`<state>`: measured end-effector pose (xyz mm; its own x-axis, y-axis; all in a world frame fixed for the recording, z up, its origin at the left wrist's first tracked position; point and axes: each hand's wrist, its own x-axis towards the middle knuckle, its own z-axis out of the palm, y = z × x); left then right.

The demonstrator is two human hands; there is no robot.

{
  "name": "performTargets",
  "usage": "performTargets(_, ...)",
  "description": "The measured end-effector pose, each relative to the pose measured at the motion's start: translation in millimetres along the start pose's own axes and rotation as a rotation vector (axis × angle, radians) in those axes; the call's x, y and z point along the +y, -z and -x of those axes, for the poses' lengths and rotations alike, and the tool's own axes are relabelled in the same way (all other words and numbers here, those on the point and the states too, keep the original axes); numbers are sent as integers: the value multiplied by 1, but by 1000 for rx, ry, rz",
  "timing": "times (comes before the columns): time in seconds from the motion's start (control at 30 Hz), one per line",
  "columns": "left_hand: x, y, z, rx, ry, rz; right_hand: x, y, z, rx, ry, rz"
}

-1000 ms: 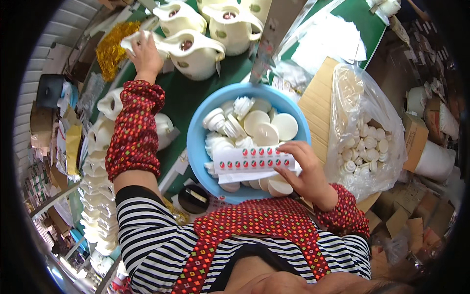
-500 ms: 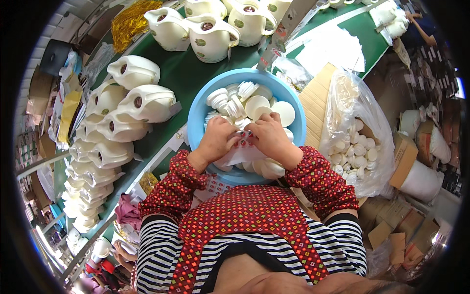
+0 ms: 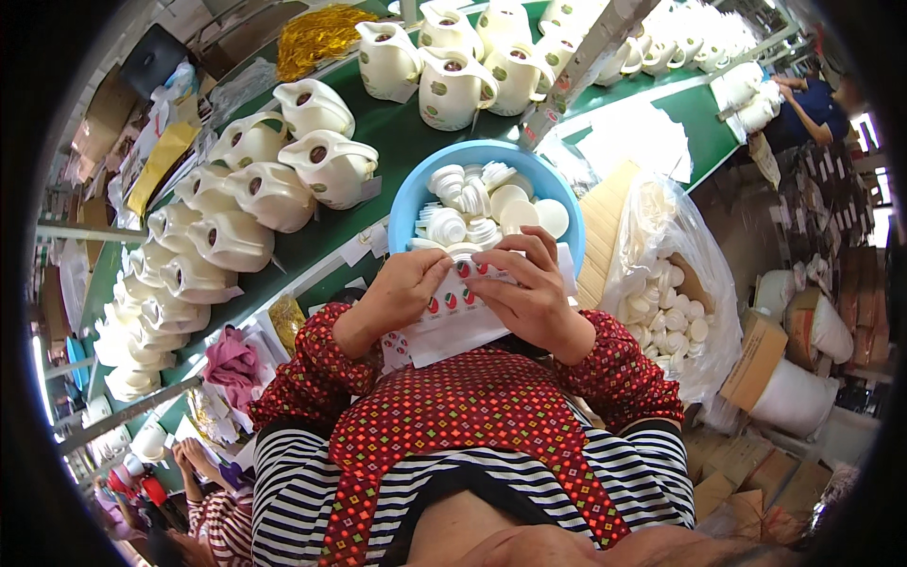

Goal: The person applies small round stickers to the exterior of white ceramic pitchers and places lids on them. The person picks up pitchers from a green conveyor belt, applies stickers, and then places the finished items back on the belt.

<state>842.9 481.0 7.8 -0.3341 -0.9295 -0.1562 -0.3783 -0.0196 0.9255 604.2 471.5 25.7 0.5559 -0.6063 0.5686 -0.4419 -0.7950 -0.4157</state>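
At frame centre I see my left hand (image 3: 402,288) and right hand (image 3: 529,298), each grip pinching the sticker sheet (image 3: 453,317) over the blue bowl (image 3: 416,194).

A worker is wearing red oversleeves patterned with small coloured diamonds, gathered at the wrists above the left hand (image 3: 402,288) and right hand (image 3: 529,298), over a black-and-white striped top beneath a matching red patterned apron.
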Motion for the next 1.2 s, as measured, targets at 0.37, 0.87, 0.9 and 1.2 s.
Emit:
performTargets(0.37, 29, 5, 74, 222, -228, 40, -48, 11, -28, -26, 3, 44)
performTargets(0.87, 37, 5, 116, 125, -2, 505, -82, 16, -24, 68, 200, 116)
performTargets(0.9, 41, 6, 117, 123, 18, 470, -84, 18, -26, 61, 142, 92)
performTargets(1.2, 57, 6, 130, 139, 43, 521, -79, 20, -27, 61, 148, 66)
